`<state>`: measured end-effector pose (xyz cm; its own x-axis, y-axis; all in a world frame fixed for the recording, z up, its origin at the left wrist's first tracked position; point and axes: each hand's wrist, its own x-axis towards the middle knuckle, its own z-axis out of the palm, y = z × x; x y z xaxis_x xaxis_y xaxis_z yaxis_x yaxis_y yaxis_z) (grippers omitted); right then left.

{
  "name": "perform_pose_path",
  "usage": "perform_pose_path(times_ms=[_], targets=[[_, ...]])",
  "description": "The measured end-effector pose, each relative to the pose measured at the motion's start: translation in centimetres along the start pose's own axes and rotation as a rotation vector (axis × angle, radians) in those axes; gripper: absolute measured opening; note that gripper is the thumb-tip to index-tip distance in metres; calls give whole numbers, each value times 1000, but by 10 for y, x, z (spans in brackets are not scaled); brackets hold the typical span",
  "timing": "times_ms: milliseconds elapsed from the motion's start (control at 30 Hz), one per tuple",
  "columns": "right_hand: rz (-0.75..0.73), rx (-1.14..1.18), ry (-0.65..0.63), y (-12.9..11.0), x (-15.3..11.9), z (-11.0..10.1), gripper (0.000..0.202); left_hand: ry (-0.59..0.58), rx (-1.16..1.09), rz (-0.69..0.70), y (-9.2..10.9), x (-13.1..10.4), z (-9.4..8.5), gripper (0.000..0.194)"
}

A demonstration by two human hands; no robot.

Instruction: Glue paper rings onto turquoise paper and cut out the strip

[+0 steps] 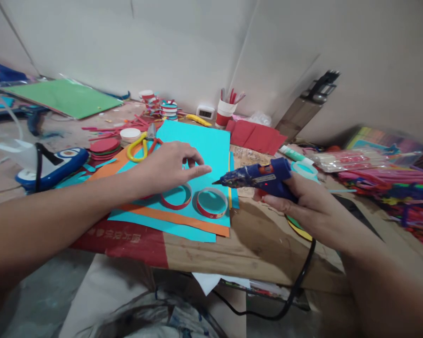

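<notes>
My right hand (310, 206) is wrapped round a blue hot glue gun (268, 177), its nozzle pointing left above the edge of the sheets. A small red light glows on the gun's side. Over the turquoise paper (200, 145) hovers my left hand (176, 164), thumb stretched out and fingers loosely curved, with nothing visible in it. Just below it stands one red-and-white paper ring (176, 205); a second paper ring (212, 216) sits to its right. An orange strip (176, 219) lies across the front of the sheets. Scissors (138, 149) with yellow handles rest behind my left wrist.
Red paper (255, 136), a cup of sticks (226, 112) and a small clock (205, 111) stand at the back. A dark bottle (303, 110) leans by the wall. Pipe cleaners (405, 188) crowd the right. The gun's black cord (296, 293) hangs over the front edge.
</notes>
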<state>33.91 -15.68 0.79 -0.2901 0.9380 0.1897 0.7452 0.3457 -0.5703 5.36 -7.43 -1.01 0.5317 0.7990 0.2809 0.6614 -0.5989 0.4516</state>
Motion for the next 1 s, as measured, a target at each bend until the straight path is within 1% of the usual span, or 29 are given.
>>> perform_pose_path(times_ms=[100,133,200,300,400,500,667,733,800,900,1000], targets=[[21,118,50,8,4,6,34,41,-11,-71,-14,9,-14,34],[45,151,50,11,5,9,32,41,-16,-86,-19,12,-18,33],[102,196,57,15,5,13,29,2,-12,-117,-31,16,-25,30],[158,202,56,15,6,17,28,-53,0,-164,-47,20,-29,29],[154,186,74,11,7,19,33,-75,20,-204,-55,23,-26,28],[160,206,60,7,7,19,35,-77,40,-220,-55,25,-22,25],[179,286,5,7,5,19,36,-90,77,-191,-57,27,-16,28],[172,304,-18,7,4,19,39,-91,80,-178,-60,28,-14,29],[152,285,-14,7,3,18,47,-82,65,-158,-60,28,-12,28],[110,229,12,8,3,17,55,-68,10,-112,-52,25,-10,26],[71,191,13,11,3,15,51,-102,-78,-45,-38,20,-7,23]])
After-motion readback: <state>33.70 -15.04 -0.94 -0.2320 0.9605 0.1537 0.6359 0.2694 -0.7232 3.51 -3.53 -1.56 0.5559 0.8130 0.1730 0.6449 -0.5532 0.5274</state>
